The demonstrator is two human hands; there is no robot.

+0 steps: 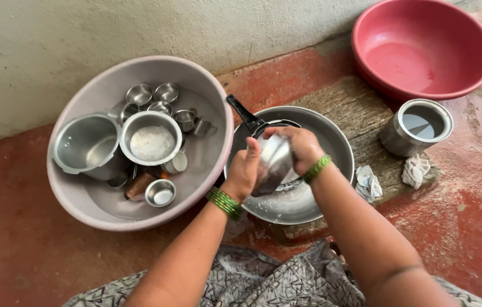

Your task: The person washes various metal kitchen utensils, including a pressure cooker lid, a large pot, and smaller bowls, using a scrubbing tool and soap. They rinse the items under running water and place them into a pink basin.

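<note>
My left hand (245,169) grips a shiny steel vessel (273,163) from its left side, tilted over a wide steel basin (332,142). My right hand (299,145) is closed over the vessel's top right, fingers curled against it; whether it holds a scrubber is hidden. Both wrists wear green bangles. A black handle (243,112) sticks out at the basin's far left rim. Soapy water lies in the basin under the vessel.
A large grey tub (207,96) at left holds a steel pot (84,145), a bowl (151,138), several small cups and tumblers. A red tub (423,48) sits at the back right, a steel pot of water (417,126) beside it, crumpled white wrappers (415,169) on the stone slab.
</note>
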